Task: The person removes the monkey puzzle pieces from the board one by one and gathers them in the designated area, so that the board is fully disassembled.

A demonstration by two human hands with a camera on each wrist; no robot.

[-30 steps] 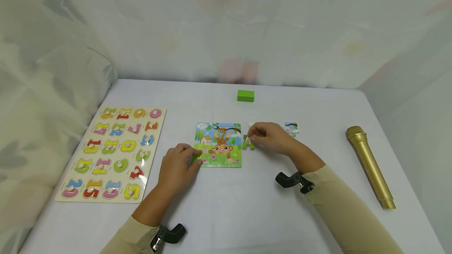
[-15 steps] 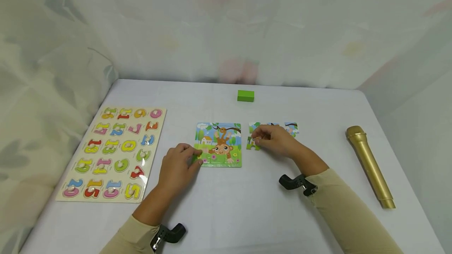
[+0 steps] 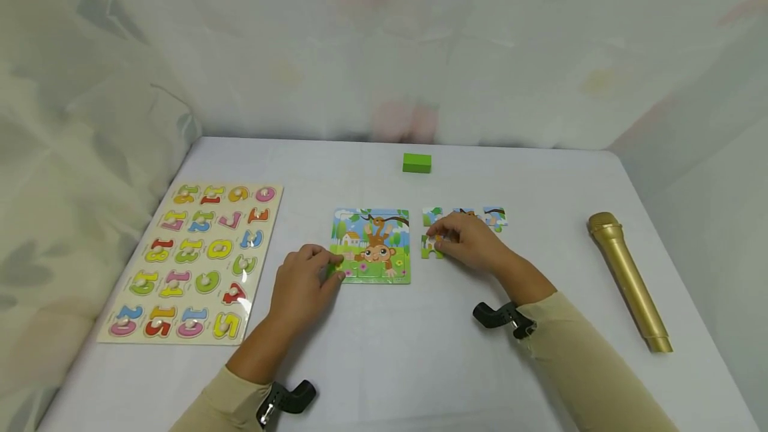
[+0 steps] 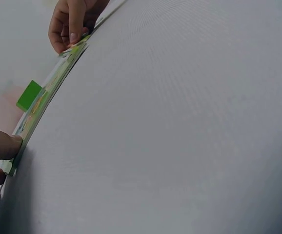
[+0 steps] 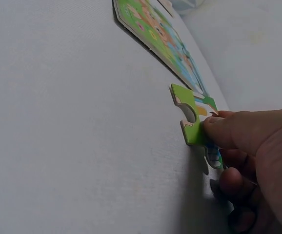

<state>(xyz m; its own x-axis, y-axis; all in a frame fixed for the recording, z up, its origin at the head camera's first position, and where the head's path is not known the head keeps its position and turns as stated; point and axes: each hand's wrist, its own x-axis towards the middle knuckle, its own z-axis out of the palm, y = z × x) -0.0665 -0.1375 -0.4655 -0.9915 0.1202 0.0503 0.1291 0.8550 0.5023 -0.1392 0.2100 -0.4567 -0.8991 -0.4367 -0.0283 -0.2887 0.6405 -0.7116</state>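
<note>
A square jigsaw puzzle (image 3: 375,245) with a cartoon monkey lies on the table in the head view. My left hand (image 3: 300,285) holds its lower left edge between thumb and fingertip. Right of the puzzle, my right hand (image 3: 471,242) pinches a loose puzzle piece (image 5: 194,134), mostly green with a rounded notch. Another bit of puzzle piece (image 5: 213,157) shows beneath it in the right wrist view, partly hidden by the fingers. Behind the right hand, several loose pieces lie in a row, including a green and blue piece (image 3: 432,216) and a piece with a branch (image 3: 495,216).
At the left lies a number peg board (image 3: 195,262). A green block (image 3: 417,163) sits near the back edge of the white table (image 3: 396,365). On the far right is a gold microphone (image 3: 630,282). Pale curtains stand around the table.
My right hand has drawn the pinched piece slightly rightward, away from the puzzle, then a little nearer. The loose pieces behind it show more. My left hand stays in place.
</note>
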